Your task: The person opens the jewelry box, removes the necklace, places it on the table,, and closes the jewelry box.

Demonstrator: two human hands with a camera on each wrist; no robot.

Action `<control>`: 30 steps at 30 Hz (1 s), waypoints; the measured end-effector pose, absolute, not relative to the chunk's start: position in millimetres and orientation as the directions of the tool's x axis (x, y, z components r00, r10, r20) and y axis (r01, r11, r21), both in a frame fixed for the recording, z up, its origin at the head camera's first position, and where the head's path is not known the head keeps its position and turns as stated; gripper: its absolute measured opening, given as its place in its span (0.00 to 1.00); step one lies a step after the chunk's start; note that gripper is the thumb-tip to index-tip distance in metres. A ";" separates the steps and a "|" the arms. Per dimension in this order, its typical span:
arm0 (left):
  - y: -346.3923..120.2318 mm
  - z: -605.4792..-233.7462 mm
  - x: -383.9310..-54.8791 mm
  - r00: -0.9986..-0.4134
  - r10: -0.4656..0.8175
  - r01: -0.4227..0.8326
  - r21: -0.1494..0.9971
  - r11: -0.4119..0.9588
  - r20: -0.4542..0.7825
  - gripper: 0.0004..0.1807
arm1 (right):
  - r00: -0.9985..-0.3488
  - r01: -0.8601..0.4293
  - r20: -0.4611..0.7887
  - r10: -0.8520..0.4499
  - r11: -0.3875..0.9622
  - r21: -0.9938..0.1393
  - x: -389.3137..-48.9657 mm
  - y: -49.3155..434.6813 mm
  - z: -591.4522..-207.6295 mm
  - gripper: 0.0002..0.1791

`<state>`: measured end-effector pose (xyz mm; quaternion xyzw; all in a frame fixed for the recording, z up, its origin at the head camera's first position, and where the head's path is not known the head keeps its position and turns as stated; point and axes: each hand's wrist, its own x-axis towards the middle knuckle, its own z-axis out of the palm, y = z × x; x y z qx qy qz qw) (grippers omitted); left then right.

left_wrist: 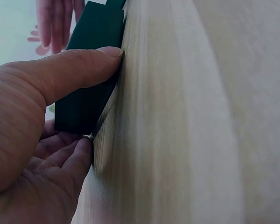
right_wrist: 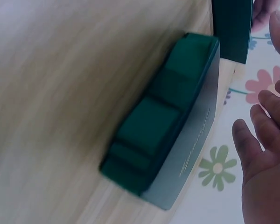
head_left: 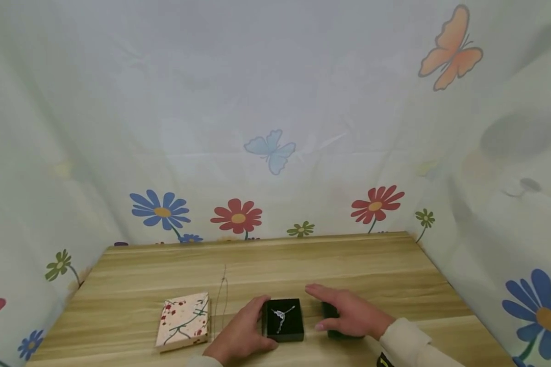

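Observation:
My left hand (head_left: 243, 329) holds a small dark green jewellery box (head_left: 290, 337) by its sides, with the thumb at the near side and fingers at the far side. In the left wrist view, the thumb (left_wrist: 79, 70) lies along the box wall (left_wrist: 79, 107). On the box's black insert lies a silver chain with a pendant (head_left: 281, 317). My right hand (head_left: 349, 312), fingers spread, hovers over a dark green lid (right_wrist: 149, 121) resting on the table. The right wrist view shows gold marks on that lid and a gap between it and the fingers (right_wrist: 266, 126).
To the left lies a cream box (head_left: 183, 321) with red flowers and dark branches. A thin brown cord loop (head_left: 224, 285) is on the wooden table (head_left: 303, 260) beside it. Behind hangs a flower-printed curtain (head_left: 202, 102). A dark object (head_left: 384, 360) shows by the right sleeve.

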<state>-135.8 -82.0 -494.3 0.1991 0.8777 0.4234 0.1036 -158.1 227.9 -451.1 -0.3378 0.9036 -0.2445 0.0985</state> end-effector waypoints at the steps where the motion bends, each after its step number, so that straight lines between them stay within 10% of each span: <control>1: -81.8 -494.8 -136.0 -0.899 0.438 0.268 0.781 0.564 -0.008 0.58 | -0.750 -0.567 -0.011 -0.661 0.651 -0.505 -158.0 226.2 -451.7 0.43; 30: -84.8 -495.4 -138.1 -0.888 0.459 0.268 0.788 0.554 -0.020 0.57 | -0.547 -0.832 0.135 -0.826 0.518 -0.198 -154.8 177.3 -469.3 0.20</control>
